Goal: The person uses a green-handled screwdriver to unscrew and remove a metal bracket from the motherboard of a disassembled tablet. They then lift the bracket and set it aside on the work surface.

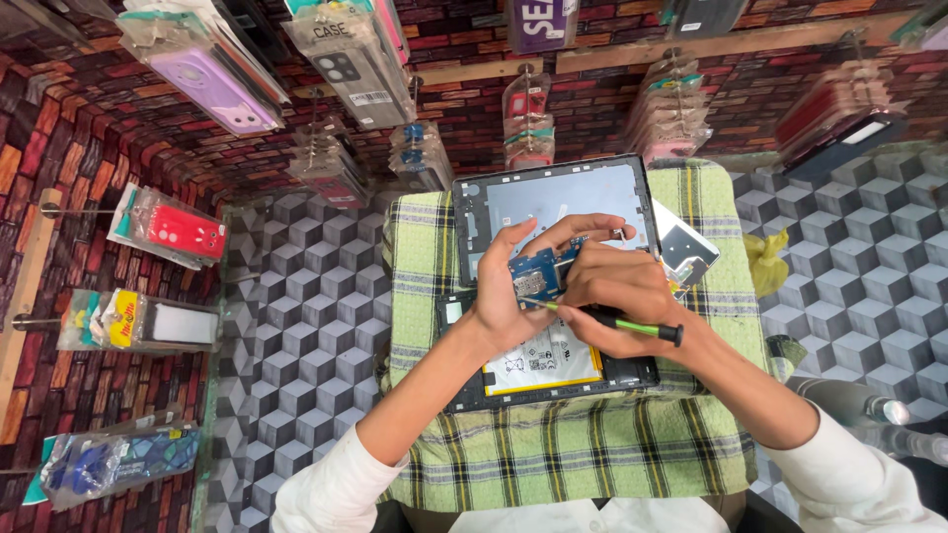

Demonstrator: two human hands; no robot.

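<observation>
From the head view, looking straight down, a green checked cloth (425, 247) covers the bench at the middle of the frame. On it lies an opened tablet (553, 380), its white battery showing, and just above it in the frame the tablet's grey back cover (583, 192), inner side up. The left hand (509, 296) is curled around a small blue circuit board (538, 271), pinching it between thumb and fingers right over the tablet's upper edge. The right hand (617, 296) is closed on a screwdriver (617, 323) with a green and black shaft. The tool lies nearly level across the frame, handle toward the right, tip pointing left at the lower edge of the board, touching it or just short of it; I cannot tell which. Both hands meet at the board, the left one carrying it. A second, pale panel (686, 252) peeks out at the right of the cover. Packaged phone cases (212, 84) hang along the brick-patterned wall at the upper left.
</observation>
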